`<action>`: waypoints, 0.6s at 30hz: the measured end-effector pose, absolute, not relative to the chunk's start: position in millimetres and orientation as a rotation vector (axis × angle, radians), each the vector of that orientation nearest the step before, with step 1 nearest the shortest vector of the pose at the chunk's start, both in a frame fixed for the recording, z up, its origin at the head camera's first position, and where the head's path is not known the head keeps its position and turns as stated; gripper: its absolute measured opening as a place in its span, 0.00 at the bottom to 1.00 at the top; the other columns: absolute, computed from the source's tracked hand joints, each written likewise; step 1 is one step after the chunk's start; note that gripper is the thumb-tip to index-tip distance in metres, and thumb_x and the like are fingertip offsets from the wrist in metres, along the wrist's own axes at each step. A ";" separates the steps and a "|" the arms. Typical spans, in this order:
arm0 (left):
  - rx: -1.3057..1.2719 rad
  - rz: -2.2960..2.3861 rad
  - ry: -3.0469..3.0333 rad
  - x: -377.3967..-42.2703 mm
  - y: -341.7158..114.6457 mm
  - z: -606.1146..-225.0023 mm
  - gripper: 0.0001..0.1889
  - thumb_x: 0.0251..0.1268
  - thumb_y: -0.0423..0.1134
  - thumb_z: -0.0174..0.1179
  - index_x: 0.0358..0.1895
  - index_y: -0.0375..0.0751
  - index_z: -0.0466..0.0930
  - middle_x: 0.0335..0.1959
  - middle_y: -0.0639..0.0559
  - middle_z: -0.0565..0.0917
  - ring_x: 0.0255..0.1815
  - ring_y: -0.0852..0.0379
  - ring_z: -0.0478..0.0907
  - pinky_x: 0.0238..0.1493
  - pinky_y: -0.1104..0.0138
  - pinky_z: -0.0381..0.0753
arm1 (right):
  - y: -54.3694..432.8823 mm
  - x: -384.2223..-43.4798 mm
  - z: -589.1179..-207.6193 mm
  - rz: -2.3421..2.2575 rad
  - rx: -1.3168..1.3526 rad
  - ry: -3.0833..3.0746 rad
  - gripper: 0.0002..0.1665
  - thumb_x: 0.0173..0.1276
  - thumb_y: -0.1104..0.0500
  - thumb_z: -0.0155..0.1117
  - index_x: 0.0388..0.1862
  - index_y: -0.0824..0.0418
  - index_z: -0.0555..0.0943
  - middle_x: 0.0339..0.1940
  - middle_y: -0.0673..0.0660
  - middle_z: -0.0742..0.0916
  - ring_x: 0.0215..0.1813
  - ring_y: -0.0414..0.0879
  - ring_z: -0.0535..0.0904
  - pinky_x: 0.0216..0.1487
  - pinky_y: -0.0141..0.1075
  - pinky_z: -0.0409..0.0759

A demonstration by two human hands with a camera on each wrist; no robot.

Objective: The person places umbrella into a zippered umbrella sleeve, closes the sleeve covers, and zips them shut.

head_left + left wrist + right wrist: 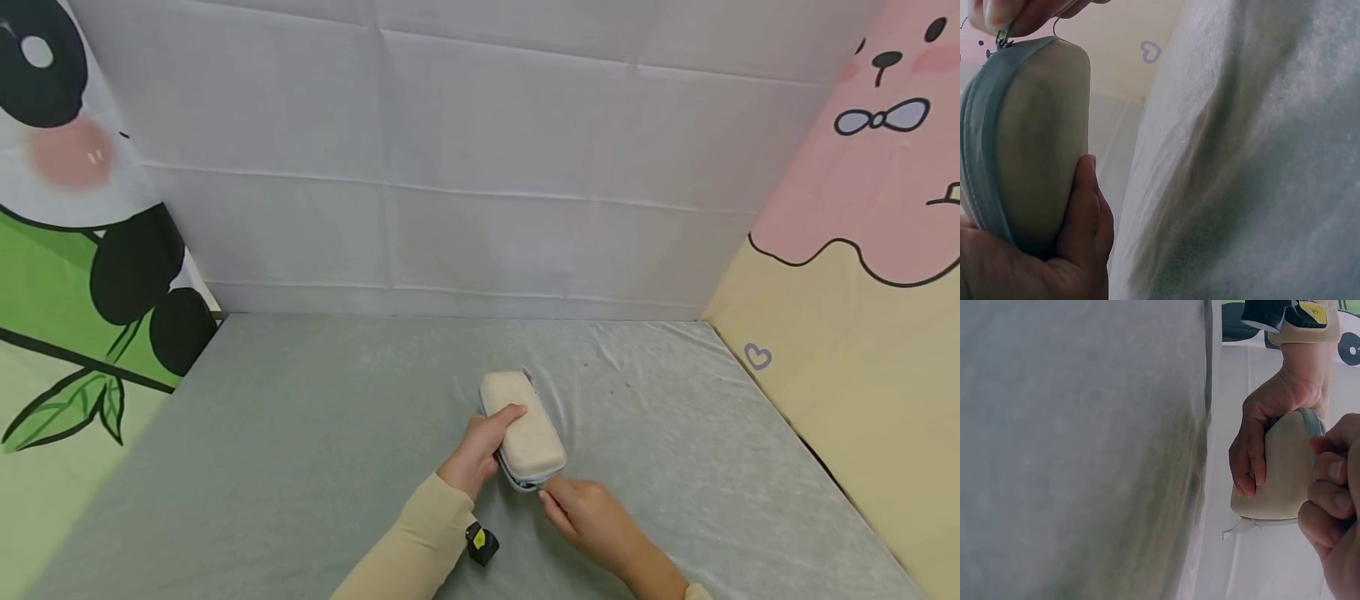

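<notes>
A cream zippered case (534, 437) with a pale blue zip band (988, 131) is held tilted above the grey cloth. My left hand (478, 450) grips it from the left side, thumb across the top face and fingers wrapped beneath. At the case's near end my right hand (596, 518) pinches the zipper pull (1004, 39). That pull shows as dark metal at the fingertips in the left wrist view. The near edge seems slightly parted in the head view, but the inside is hidden. In the right wrist view, the right fingers (1335, 481) are curled beside the case.
Grey velvety cloth (322, 450) covers the table, with wrinkles right of the case. A white fabric wall (480, 167) rises behind. Printed panels with a panda (67, 158) and a pink bear (877, 183) flank the table. A black wrist device (482, 543) sits on the left sleeve.
</notes>
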State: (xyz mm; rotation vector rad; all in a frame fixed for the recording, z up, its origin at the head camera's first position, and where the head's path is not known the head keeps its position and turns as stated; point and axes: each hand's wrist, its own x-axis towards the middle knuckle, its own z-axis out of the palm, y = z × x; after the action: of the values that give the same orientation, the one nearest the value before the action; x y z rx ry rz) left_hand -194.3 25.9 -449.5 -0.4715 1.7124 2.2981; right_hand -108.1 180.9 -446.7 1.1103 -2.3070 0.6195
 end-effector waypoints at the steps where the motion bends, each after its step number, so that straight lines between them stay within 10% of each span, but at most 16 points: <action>1: -0.477 2.297 1.717 -194.4 26.3 -449.4 0.32 0.51 0.41 0.67 0.53 0.25 0.62 0.42 0.39 0.74 0.40 0.49 0.73 0.50 0.57 0.71 | 180.4 -108.4 -446.8 0.621 1.115 -2.301 0.15 0.73 0.58 0.52 0.22 0.53 0.69 0.15 0.40 0.66 0.19 0.27 0.58 0.18 0.18 0.57; 18: -0.480 2.279 1.739 -191.2 27.1 -448.0 0.33 0.51 0.43 0.67 0.52 0.23 0.62 0.41 0.40 0.73 0.39 0.49 0.72 0.48 0.57 0.72 | 174.1 -107.2 -447.5 0.586 1.129 -2.267 0.16 0.74 0.55 0.49 0.23 0.54 0.69 0.16 0.41 0.68 0.19 0.29 0.61 0.19 0.20 0.60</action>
State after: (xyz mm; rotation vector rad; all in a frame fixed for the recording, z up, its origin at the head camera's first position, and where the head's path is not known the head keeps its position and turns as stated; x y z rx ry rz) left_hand -191.2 27.1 -448.0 -0.4805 1.7394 2.2786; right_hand -107.2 174.1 -447.5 1.1293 -2.2667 0.5859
